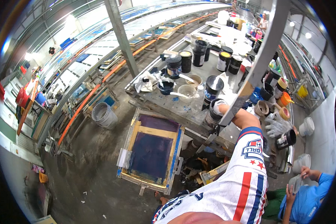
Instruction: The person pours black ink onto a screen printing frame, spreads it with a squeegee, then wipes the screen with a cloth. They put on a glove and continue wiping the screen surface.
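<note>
My right arm stretches out, passing behind a grey metal post point(264, 50). Part of my right hand point(224, 108) shows beyond the post, at the mouth of a dark ink tub point(211, 119) on the table edge. Something whitish, perhaps a rag or plastic, lies by the fingers; the post and tub hide the grip. My left hand is out of view. Beside that tub stand a larger black ink tub point(213, 88), a clear plastic bottle point(198, 96) and a pale mixing bowl point(186, 93) with a white spatula point(178, 95). Below the table, a framed printing screen point(151, 151) stands tilted.
Several black ink tubs point(185, 62) crowd the grey worktable point(159, 105). A grey bucket point(104, 114) is on the floor at left. Used gloves point(278, 124) lie at right. Lower right, a person in blue point(308, 196) holds a clear container point(296, 183). Long printing tables point(95, 53) stretch behind.
</note>
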`<state>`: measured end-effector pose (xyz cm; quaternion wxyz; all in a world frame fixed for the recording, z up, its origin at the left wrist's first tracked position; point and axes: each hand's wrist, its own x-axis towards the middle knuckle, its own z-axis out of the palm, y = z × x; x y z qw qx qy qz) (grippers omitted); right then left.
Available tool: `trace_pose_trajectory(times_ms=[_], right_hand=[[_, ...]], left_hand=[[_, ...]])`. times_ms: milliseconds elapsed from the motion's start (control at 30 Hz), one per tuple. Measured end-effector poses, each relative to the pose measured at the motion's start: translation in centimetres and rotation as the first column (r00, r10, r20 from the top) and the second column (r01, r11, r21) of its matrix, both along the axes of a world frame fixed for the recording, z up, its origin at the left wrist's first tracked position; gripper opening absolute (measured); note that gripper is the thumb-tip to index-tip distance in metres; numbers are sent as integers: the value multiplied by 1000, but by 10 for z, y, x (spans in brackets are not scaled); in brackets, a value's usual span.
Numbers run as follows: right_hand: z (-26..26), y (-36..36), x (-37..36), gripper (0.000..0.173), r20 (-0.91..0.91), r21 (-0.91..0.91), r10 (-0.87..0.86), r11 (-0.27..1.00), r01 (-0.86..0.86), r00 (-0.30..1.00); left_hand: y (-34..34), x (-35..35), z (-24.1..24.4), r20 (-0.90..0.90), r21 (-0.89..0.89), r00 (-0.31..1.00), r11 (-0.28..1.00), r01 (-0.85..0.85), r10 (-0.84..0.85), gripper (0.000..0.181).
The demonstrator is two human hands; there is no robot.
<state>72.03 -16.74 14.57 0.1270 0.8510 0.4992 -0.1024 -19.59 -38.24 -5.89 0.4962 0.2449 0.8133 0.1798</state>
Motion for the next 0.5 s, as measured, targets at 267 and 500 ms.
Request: trace_pose_trajectory(times_ms=[267,500], right_hand=[[-8,20,-10,17,-58,40,57,998,-55,997],[-3,-27,8,18,-76,-44,65,997,-68,995]], left_hand=[[-14,18,10,-31,-24,997,998,66,-67,45],[-27,9,7,-89,-33,993,997,77,-79,48]])
